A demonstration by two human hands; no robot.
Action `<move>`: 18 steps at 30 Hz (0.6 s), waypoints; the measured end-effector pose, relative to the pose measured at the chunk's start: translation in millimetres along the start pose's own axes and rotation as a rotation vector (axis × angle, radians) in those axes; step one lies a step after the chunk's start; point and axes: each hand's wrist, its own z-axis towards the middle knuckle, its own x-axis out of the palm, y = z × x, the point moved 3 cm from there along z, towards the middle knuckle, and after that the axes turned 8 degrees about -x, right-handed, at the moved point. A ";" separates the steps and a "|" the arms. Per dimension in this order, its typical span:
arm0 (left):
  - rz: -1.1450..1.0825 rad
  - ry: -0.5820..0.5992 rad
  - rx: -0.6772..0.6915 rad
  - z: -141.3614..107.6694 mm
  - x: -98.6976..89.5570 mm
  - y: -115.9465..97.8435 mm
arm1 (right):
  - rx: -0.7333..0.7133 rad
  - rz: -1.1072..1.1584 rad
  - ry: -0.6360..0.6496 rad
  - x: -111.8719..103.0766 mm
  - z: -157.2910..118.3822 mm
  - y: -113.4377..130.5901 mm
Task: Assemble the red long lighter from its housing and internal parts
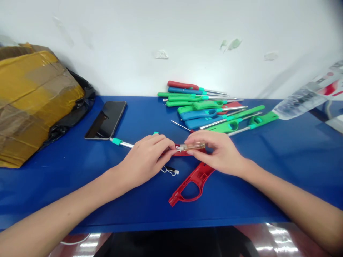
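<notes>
Left hand (150,154): thumb and fingers pinched together at one end of a red half-shell (184,154); whether they also grip the small white fitting (177,148) there cannot be told. Right hand (223,150): thumb and forefinger closed on a translucent, amber-tinted tank (197,145), held lengthwise over the same half-shell, between the two hands. Just below the right hand, a second red half-shell (191,184) lies slantwise on the blue counter (128,210), its inner ribs upward and its large oval opening toward the front edge. Near the left fingertips, a black and white part (173,170) with loose white wire. Beyond the left hand, a metal tube with a teal collar (117,141), partly covered by that hand; its collar lies near a dark phone (107,119). Behind the right hand, a loose pile of green, blue and red long-necked lighters (203,105). Far left, a taped parcel (40,103) upon black plastic (80,103); far right, a printed clear bag (300,103). Rear: white wall (128,43).
</notes>
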 end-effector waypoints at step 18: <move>-0.049 0.035 -0.026 -0.3 -3.8 0.5 | -0.036 -0.021 -0.008 0.3 -0.2 1.2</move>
